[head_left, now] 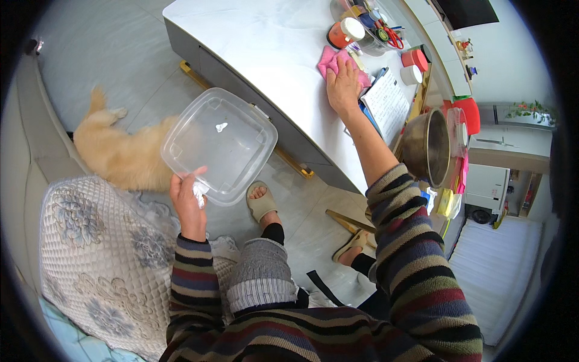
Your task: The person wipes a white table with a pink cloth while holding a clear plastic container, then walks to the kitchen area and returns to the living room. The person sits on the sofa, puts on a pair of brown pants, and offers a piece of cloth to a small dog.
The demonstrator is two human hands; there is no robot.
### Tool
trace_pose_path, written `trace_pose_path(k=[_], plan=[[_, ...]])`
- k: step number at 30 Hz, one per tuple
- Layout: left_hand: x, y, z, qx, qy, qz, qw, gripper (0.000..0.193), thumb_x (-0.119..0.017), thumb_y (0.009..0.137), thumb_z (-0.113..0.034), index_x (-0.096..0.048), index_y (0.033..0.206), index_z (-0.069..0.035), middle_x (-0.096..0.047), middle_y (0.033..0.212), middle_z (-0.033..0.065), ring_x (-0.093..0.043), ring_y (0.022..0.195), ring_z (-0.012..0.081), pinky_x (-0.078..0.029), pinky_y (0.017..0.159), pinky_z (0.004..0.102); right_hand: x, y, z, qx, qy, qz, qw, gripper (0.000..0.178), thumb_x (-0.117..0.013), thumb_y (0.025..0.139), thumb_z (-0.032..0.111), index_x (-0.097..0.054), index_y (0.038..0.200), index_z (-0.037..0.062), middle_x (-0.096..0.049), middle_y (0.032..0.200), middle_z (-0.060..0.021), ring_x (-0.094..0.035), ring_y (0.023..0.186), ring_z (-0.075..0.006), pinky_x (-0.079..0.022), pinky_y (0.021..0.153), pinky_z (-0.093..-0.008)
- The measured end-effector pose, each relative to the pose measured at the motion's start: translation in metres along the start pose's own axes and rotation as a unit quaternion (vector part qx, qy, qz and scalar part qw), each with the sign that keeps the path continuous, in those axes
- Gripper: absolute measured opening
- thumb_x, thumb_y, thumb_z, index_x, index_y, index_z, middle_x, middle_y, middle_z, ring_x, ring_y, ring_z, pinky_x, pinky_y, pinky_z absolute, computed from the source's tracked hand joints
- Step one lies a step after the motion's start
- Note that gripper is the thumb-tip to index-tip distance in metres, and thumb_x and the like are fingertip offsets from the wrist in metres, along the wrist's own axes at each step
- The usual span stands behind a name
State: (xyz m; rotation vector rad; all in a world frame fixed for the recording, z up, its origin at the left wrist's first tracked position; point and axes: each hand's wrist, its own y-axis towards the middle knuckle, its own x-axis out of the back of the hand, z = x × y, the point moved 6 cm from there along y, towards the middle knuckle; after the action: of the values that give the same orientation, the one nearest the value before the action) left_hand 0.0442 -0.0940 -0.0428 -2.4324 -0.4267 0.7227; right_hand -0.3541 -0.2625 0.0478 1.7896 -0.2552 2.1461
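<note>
My left hand (pixel 187 199) grips the near corner of a clear, square plastic container (pixel 226 151), held tilted above the floor beside the table. A crumpled white tissue (pixel 199 193) is pinched at the same corner. A small white scrap (pixel 221 127) shows in the container. My right arm reaches across the white tabletop (pixel 259 54), and my right hand (pixel 344 86) presses on a bunched pink cloth (pixel 329 59), its fingers over the cloth. Right by that hand lie a clipboard with a written sheet (pixel 387 102) and an orange jar with a white lid (pixel 345 32).
A clear bin (pixel 377 45) of small items, with red scissors (pixel 394 37), stands at the table's far end. A metal bowl (pixel 427 148) sits right of my forearm. A tan dog (pixel 129 151) lies on the floor at left, by a quilted sofa cover (pixel 96 241).
</note>
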Motion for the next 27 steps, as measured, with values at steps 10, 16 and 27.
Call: trace_pose_path(k=[10, 16, 27], plan=[[-0.002, -0.002, -0.002, 0.004, -0.006, -0.003, 1.0, 0.008, -0.051, 0.094, -0.007, -0.047, 0.089, -0.011, -0.071, 0.101, 0.0141, -0.041, 0.05, 0.0018, -0.028, 0.038, 0.0187, 0.002, -0.018, -0.016, -0.007, 0.006, -0.001, 1.0, 0.062, -0.041, 0.099, 0.043, -0.031, 0.151, 0.0115, -0.022, 0.158, -0.0216, -0.016, 0.145, -0.0467, -0.013, 0.114, -0.0605], [0.002, 0.001, 0.001, 0.003, -0.009, 0.008, 1.0, 0.007, -0.052, 0.094, -0.007, -0.047, 0.09, -0.011, -0.071, 0.101, 0.0145, -0.043, 0.051, 0.0018, -0.029, 0.038, 0.0185, -0.006, 0.002, -0.03, -0.032, 0.005, 0.004, 0.999, 0.064, -0.041, 0.098, 0.045, -0.031, 0.151, 0.0118, -0.023, 0.157, -0.0218, -0.016, 0.144, -0.0469, -0.014, 0.112, -0.064], [-0.006, -0.001, -0.003, 0.002, 0.003, 0.011, 1.0, 0.004, -0.05, 0.095, -0.008, -0.051, 0.092, -0.011, -0.071, 0.101, 0.0137, -0.044, 0.05, 0.0019, -0.029, 0.037, 0.0185, 0.0, -0.009, -0.025, -0.001, -0.023, -0.014, 1.0, 0.059, -0.042, 0.098, 0.042, -0.035, 0.149, 0.0128, -0.024, 0.156, -0.0236, -0.018, 0.142, -0.049, -0.015, 0.111, -0.0652]])
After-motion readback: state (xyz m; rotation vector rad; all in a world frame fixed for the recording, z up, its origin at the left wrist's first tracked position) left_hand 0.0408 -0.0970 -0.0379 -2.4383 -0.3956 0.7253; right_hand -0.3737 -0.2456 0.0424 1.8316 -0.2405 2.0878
